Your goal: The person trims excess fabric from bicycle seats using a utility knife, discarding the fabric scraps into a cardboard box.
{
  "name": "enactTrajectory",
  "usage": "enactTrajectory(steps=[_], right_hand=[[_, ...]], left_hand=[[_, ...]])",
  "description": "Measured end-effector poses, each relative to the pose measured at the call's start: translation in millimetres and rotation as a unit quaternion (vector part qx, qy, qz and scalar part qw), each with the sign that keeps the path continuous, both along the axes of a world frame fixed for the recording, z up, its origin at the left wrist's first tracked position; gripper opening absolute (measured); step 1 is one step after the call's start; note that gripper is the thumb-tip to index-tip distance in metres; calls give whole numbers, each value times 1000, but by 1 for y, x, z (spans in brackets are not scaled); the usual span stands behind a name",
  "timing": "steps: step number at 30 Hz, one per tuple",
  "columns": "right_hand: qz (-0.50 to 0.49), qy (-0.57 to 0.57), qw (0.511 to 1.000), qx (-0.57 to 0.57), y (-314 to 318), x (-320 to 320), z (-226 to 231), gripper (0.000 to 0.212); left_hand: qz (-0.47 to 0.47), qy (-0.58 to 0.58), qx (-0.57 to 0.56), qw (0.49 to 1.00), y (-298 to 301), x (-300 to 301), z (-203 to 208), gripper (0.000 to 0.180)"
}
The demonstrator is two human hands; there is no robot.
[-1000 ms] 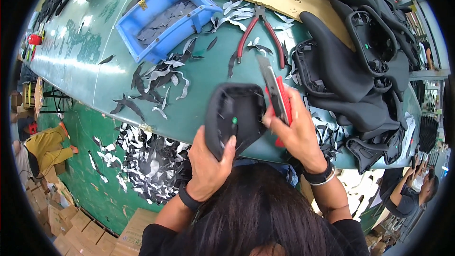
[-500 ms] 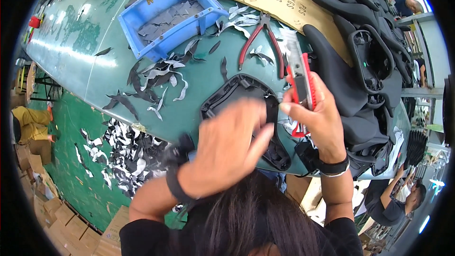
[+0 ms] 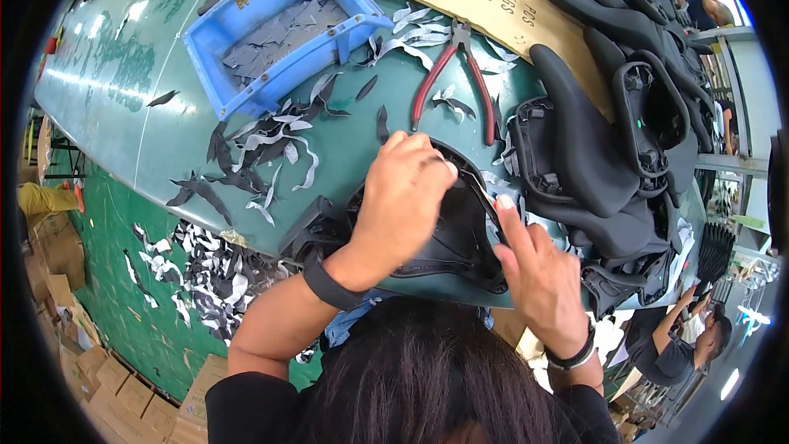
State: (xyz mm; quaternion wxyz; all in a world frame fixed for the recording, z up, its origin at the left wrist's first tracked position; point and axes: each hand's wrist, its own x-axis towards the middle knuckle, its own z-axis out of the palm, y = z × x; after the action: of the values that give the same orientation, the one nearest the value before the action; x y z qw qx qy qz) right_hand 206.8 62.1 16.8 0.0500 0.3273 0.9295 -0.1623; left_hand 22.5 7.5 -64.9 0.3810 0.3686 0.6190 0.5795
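A black padded seat (image 3: 448, 234) lies underside up at the table's near edge, its hollow plastic side showing. My left hand (image 3: 403, 201) is closed over its far rim, fingertips pinching the edge. At the right rim is my right hand (image 3: 538, 275), index finger stretched forward. A thin pale line at that fingertip looks like the blade of the utility knife; its red body, seen earlier, is hidden under the hand. Just beyond lie red-handled cutting pliers (image 3: 456, 82), jaws pointing away.
A blue bin (image 3: 283, 74) of grey pieces stands at the back left. Black and white trimmings (image 3: 271, 144) lie on the table; more (image 3: 218, 271) heap on the green floor. Stacked black seats (image 3: 592, 148) crowd the right, beside flat cardboard (image 3: 493, 0). Other people are at far right.
My right hand has come down from holding the red knife upright to the seat's right rim. My left hand, blurred before, has moved up onto the far rim and closed there.
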Motion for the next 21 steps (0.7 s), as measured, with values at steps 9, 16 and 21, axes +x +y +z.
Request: enactTrajectory(steps=[9,16,21], right_hand=[[-101,129,968,-189,8,10,-38,48],[-116,483,865,-67,24,19,-12,50],[-230,460,844,-152,15,38,-25,40]], left_hand=[[10,276,-178,944,-43,-29,4,39],[-100,-115,-102,983,11,-85,79,34],[171,-240,132,946,166,-179,81,35]])
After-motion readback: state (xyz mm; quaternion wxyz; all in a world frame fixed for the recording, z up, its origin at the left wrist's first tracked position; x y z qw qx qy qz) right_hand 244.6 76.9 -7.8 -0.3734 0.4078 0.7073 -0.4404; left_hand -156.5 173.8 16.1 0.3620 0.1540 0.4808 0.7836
